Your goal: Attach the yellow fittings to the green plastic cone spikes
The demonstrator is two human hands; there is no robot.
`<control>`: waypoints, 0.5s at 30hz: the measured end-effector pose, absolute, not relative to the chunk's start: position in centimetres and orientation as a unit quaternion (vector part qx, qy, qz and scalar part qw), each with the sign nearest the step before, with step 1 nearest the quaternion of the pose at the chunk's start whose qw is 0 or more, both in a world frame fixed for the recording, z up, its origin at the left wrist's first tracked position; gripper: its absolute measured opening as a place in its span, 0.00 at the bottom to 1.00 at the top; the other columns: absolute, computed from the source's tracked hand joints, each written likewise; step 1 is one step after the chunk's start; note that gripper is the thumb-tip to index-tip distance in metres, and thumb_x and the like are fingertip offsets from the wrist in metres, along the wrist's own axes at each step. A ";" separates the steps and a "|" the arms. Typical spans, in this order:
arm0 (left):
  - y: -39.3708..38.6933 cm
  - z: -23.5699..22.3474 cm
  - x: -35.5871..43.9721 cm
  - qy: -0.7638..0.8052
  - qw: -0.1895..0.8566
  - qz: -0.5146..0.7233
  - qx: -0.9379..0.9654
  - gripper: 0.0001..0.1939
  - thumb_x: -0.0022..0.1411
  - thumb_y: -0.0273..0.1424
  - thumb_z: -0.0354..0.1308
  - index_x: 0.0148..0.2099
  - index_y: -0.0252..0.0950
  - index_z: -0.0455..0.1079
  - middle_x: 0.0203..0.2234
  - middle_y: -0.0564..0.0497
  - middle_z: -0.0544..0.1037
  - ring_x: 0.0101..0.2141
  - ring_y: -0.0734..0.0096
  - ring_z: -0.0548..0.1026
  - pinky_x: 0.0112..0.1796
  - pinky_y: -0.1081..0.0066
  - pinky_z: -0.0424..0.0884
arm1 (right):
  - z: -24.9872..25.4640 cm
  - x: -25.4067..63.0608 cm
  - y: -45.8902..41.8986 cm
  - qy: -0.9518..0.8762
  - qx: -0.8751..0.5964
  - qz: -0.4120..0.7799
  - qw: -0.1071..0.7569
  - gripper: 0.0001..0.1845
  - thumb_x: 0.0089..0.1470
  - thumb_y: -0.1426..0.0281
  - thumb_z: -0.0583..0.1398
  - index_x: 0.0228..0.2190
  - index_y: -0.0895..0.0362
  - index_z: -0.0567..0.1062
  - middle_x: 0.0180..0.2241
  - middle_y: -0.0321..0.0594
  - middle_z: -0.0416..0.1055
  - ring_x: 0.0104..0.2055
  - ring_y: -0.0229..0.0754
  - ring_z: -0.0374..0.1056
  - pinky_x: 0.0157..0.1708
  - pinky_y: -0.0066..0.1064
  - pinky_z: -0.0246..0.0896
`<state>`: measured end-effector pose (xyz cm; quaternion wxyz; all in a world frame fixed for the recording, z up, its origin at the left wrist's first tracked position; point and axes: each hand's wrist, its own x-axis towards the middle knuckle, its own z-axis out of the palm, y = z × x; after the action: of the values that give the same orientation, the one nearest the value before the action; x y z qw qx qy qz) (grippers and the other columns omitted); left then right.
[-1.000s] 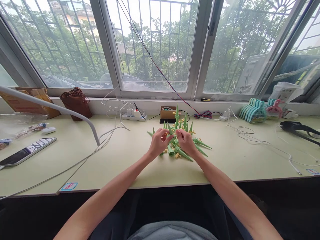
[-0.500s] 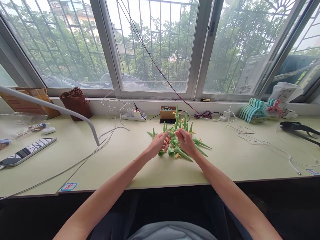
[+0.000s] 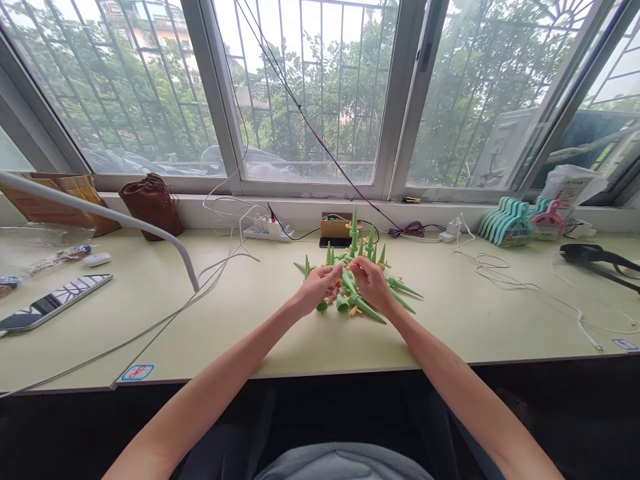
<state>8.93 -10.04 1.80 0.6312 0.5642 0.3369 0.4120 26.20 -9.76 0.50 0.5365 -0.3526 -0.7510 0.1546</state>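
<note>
Green plastic plant watering spikes with small yellow valves lie and stand in a cluster in the middle of the table; one upright spike (image 3: 354, 230) rises at the back. My left hand (image 3: 320, 283) is closed, thumb and fingers pinching the end of one watering spike (image 3: 349, 283), which slants down towards me between my hands. Close beside it, my right hand (image 3: 371, 279) has its fingers curled in a pinch near the spike's upper end. Whatever its fingertips hold is too small to make out. Two open round spike caps (image 3: 342, 304) face me below my left hand.
Behind the cluster are a small cardboard box (image 3: 336, 219) and a dark phone (image 3: 335, 243). A white power strip (image 3: 267, 230) and cables run along the back. At left lie a phone (image 3: 55, 303) and a brown pouch (image 3: 151, 208); teal hangers (image 3: 505, 223) stand at right.
The spike between my hands has swung from lying roughly level across them to slanting downward. My hands have barely shifted, and the right fingertips are now off its body.
</note>
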 end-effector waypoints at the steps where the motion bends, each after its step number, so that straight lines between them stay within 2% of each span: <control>1: -10.0 1.7 8.9 0.334 0.625 0.416 0.570 0.25 0.54 0.51 0.64 0.30 0.34 0.65 0.19 0.57 0.63 0.17 0.82 0.61 0.18 0.77 0.57 | 0.5 26.2 -9.8 -0.749 -0.358 0.160 0.534 0.19 0.65 0.58 0.50 0.26 0.55 0.62 0.22 0.32 0.56 0.24 0.35 0.50 0.27 0.28 0.49; 8: -10.2 1.6 8.8 0.341 0.497 0.472 0.643 0.23 0.50 0.49 0.67 0.29 0.35 0.64 0.18 0.58 0.62 0.17 0.80 0.62 0.18 0.76 0.58 | 0.3 26.2 -9.7 -0.743 -0.372 0.209 0.516 0.22 0.64 0.54 0.49 0.24 0.54 0.59 0.19 0.31 0.56 0.23 0.35 0.51 0.25 0.28 0.49; 11: -10.3 1.7 8.9 0.346 0.457 0.487 0.659 0.22 0.49 0.47 0.68 0.33 0.36 0.67 0.19 0.59 0.61 0.18 0.80 0.61 0.18 0.76 0.58 | 0.3 26.1 -9.7 -0.738 -0.374 0.219 0.518 0.24 0.63 0.52 0.49 0.22 0.54 0.57 0.19 0.31 0.56 0.22 0.35 0.51 0.24 0.28 0.49; 15: -10.2 1.4 9.0 0.339 0.358 0.527 0.692 0.20 0.50 0.44 0.69 0.36 0.35 0.71 0.26 0.54 0.68 0.26 0.76 0.68 0.25 0.76 0.66 | 0.3 26.1 -9.6 -0.735 -0.377 0.230 0.515 0.26 0.63 0.50 0.48 0.22 0.54 0.57 0.18 0.32 0.56 0.22 0.35 0.51 0.22 0.29 0.47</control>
<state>9.00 -10.19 1.40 0.3582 0.6923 0.3386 0.5270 26.14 -9.64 0.27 0.5152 -0.3768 -0.7346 0.2302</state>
